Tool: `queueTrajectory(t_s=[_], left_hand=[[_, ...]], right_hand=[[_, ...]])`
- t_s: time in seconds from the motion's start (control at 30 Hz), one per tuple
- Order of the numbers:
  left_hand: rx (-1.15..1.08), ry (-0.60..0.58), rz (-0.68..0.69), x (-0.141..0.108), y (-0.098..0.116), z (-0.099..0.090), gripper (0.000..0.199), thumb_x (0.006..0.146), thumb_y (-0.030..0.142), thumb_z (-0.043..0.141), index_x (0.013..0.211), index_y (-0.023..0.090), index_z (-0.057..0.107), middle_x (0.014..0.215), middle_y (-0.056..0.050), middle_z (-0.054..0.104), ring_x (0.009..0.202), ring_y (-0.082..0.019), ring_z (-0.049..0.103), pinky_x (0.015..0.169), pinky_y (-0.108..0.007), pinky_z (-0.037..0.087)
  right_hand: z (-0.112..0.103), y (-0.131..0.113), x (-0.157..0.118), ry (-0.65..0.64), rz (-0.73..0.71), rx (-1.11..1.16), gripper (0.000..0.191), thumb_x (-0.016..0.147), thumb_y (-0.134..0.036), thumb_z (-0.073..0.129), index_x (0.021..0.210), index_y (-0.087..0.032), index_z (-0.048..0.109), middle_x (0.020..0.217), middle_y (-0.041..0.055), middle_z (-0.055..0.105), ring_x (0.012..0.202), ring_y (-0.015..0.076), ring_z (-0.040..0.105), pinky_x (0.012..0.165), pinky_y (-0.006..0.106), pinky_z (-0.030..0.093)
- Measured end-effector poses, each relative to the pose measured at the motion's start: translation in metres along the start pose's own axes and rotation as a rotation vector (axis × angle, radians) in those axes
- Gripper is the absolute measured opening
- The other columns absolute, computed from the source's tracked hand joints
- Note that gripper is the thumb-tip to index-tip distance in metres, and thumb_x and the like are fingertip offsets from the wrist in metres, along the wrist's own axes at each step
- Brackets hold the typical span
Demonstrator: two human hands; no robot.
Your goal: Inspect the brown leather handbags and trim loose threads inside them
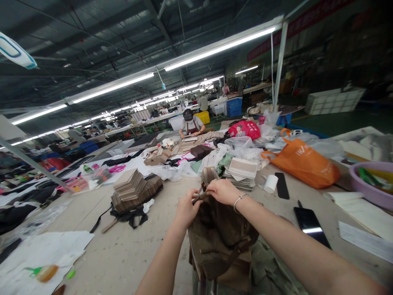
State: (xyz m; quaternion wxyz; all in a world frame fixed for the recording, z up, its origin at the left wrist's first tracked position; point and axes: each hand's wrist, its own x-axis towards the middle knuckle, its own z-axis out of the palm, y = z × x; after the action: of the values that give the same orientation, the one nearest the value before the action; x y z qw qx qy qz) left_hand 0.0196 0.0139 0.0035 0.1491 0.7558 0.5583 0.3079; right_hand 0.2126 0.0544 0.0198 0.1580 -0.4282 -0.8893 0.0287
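A brown fabric bag [221, 237] stands upright in front of me at the table's near edge, with straps hanging down its side. My left hand [188, 208] pinches the bag's top edge from the left. Beside it, my right hand [223, 191], with a bracelet at the wrist, is closed on the same edge from the right. A lighter tan flap or strap loop [209, 175] rises just beyond my fingers. Olive-green fabric [273, 266] lies to the right of the bag.
Stacked brown pieces [135, 190] sit left, with black straps under them. To the right are a stack of pale panels [241, 172], a white roll [270, 184], a phone [311, 227], an orange bag [307, 162] and a purple basin [376, 180]. Across the table a co-worker [192, 123] bends over pieces.
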Motion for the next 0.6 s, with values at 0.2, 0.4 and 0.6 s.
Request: queueTrajectory(t_s=[0.2, 0.4, 0.6], left_hand=[[0.253, 0.084, 0.188, -0.0044, 0.0086, -0.0026, 0.005, 0.080, 0.023, 0.061, 0.084, 0.022, 0.062, 0.093, -0.002, 0.063, 0.090, -0.016, 0.057, 0.087, -0.029, 0.043], [0.307, 0.175, 0.187, -0.0068, 0.0077, -0.0017, 0.004, 0.079, 0.024, 0.063, 0.080, 0.020, 0.061, 0.087, -0.002, 0.063, 0.088, -0.017, 0.057, 0.101, -0.037, 0.035], [0.361, 0.160, 0.205, -0.0094, 0.0102, -0.0026, 0.006, 0.081, 0.026, 0.061, 0.079, 0.023, 0.066, 0.088, -0.001, 0.064, 0.085, -0.016, 0.059, 0.109, -0.045, 0.021]], right_hand=[[0.0019, -0.0014, -0.0023, 0.023, 0.009, 0.000, 0.024, 0.090, -0.034, 0.048, 0.091, -0.022, 0.068, 0.091, 0.0044, 0.068, 0.087, 0.0188, 0.061, 0.074, 0.026, 0.040], [0.0011, -0.0036, -0.0038, 0.030, 0.012, 0.011, 0.024, 0.090, -0.033, 0.047, 0.092, -0.021, 0.068, 0.092, 0.0045, 0.068, 0.089, 0.0192, 0.060, 0.076, 0.026, 0.041], [0.0006, -0.0039, -0.0045, 0.015, 0.020, 0.016, 0.025, 0.090, -0.034, 0.047, 0.092, -0.021, 0.068, 0.093, 0.0060, 0.067, 0.088, 0.0194, 0.060, 0.076, 0.027, 0.041]])
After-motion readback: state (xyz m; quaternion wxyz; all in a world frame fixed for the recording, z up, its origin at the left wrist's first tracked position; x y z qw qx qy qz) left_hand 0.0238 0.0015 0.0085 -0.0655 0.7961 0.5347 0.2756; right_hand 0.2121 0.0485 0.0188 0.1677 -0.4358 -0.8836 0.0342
